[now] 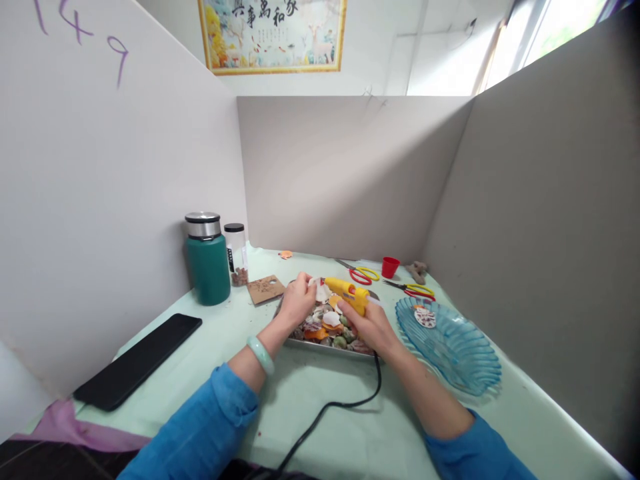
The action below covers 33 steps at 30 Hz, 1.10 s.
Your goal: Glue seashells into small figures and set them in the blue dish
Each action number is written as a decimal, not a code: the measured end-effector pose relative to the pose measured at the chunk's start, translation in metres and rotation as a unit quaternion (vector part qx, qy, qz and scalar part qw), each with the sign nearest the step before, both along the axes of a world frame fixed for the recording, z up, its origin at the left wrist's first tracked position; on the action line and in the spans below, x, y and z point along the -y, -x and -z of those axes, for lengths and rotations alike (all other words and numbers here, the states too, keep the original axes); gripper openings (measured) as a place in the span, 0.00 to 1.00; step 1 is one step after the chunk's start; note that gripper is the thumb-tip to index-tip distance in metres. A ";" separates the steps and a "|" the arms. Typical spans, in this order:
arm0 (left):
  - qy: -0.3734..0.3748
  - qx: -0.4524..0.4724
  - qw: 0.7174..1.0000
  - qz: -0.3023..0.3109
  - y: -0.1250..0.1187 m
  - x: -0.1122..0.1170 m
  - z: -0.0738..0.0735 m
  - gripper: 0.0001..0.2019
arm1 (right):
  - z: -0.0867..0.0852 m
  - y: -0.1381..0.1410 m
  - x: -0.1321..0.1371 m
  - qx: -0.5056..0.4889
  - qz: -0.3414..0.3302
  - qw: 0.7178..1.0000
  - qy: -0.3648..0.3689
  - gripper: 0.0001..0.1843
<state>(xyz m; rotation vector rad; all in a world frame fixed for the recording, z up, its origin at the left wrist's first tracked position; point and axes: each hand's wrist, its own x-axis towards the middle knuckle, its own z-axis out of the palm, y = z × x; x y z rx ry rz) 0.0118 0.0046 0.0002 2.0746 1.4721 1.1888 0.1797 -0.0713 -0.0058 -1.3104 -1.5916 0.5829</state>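
Note:
My right hand is closed around a yellow glue gun, whose nozzle points left toward a pale shell. That shell is pinched in my left hand, which wears a pale green bangle at the wrist. Both hands hover over a metal tray filled with several mixed shells. The gun's black cord runs back toward me across the table.
A blue glass dish holding a small decorated piece sits to the right. Two yellow-and-red scissors and a red cup lie behind. A green flask, a small jar, a brown card and a black phone are on the left. Partition walls enclose the table.

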 end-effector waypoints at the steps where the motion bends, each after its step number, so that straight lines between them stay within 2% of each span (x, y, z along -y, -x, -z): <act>1: 0.001 0.000 1.000 -0.002 0.000 0.000 0.000 0.06 | 0.000 0.000 0.000 0.000 0.001 1.000 -0.001 0.23; 17: 0.000 0.005 1.000 0.015 -0.001 0.001 0.001 0.05 | 0.002 -0.001 -0.002 -0.005 0.009 1.000 0.004 0.24; 33: 0.005 -0.005 1.000 0.003 0.000 0.001 0.000 0.06 | 0.004 -0.001 -0.003 0.026 0.006 1.000 0.004 0.25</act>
